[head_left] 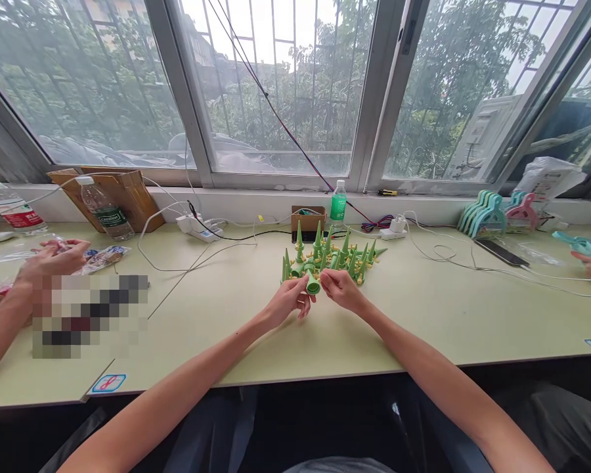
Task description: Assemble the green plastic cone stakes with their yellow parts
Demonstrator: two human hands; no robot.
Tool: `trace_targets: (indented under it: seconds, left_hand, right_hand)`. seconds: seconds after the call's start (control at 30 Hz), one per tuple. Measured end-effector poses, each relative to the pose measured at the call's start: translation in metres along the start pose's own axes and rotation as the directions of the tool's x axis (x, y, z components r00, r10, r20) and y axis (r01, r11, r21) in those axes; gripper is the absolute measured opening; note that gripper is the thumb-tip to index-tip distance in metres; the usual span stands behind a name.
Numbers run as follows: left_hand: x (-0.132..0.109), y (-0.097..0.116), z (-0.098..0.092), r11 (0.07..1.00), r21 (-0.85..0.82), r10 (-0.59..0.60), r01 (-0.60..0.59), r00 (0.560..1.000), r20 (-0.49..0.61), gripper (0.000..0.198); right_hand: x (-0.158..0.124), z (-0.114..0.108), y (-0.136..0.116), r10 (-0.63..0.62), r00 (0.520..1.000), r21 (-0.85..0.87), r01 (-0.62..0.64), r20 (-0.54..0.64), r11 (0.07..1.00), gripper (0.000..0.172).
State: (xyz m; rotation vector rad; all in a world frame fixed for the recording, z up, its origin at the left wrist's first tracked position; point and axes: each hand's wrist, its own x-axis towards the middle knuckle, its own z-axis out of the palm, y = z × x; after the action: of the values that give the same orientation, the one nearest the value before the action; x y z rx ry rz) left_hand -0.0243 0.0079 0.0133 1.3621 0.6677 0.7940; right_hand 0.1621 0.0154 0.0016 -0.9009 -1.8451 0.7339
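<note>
My left hand (289,298) pinches a green plastic watering spike (313,288) between thumb and fingers. The spike's round, hollow end faces me. Right beside it my right hand (342,289) is closed, its thumb and forefinger pressed together near the spike's side. Whatever those fingertips hold is too small or hidden to name. Just beyond both hands stands a cluster of similar green watering spikes (345,248), many with points upward and small yellow parts on their sides.
Behind the cluster are a small cardboard box (308,218) and a green-labelled bottle (339,202). Cables and a power strip (199,228) lie along the wall. A phone (501,252) and hangers (482,215) are at right. Other people's hands (54,257) work at both sides.
</note>
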Motion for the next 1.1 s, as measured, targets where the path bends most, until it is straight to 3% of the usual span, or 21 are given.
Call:
trace_targets:
  seconds: [0.17,0.4,0.5,0.6,0.7,0.8,0.9,1.1]
  left_hand:
    - [-0.001,0.001,0.000,0.997,0.044,0.058,-0.057,0.998,-0.008,0.039]
    - [-0.001,-0.007,0.001,0.908,0.355,0.254,-0.221,0.966,-0.046,0.032]
    - [-0.001,-0.011,0.000,0.757,0.547,0.444,-0.357,0.896,-0.029,0.029]
    - [0.000,-0.013,-0.005,0.508,0.701,0.613,-0.502,0.782,0.116,0.022]
    - [0.001,-0.014,-0.009,0.315,0.762,0.697,-0.566,0.683,0.220,0.019]
    - [0.001,-0.016,-0.010,0.198,0.793,0.732,-0.575,0.625,0.270,0.024]
    - [0.002,-0.016,-0.007,0.212,0.810,0.740,-0.547,0.631,0.232,0.025]
    - [0.004,-0.012,0.002,0.406,0.803,0.734,-0.436,0.680,-0.001,0.016]
  right_hand:
    - [-0.001,0.003,0.000,0.013,1.000,-0.006,-0.013,0.005,1.000,0.051]
    - [-0.001,0.005,-0.002,0.063,0.998,-0.007,-0.063,-0.014,0.998,0.054]
    - [0.000,0.005,-0.001,0.118,0.993,0.028,-0.118,0.019,0.993,0.053]
    - [0.001,0.005,0.001,0.170,0.984,0.118,-0.177,0.061,0.977,0.050]
    - [0.001,0.006,0.002,0.213,0.973,0.243,-0.230,0.093,0.942,0.046]
    - [0.002,0.007,0.001,0.246,0.962,0.327,-0.272,0.120,0.905,0.045]
    - [0.004,0.006,-0.003,0.251,0.963,0.343,-0.270,0.101,0.900,0.045]
    - [0.006,0.008,-0.011,0.195,0.980,0.351,-0.172,-0.032,0.920,0.052]
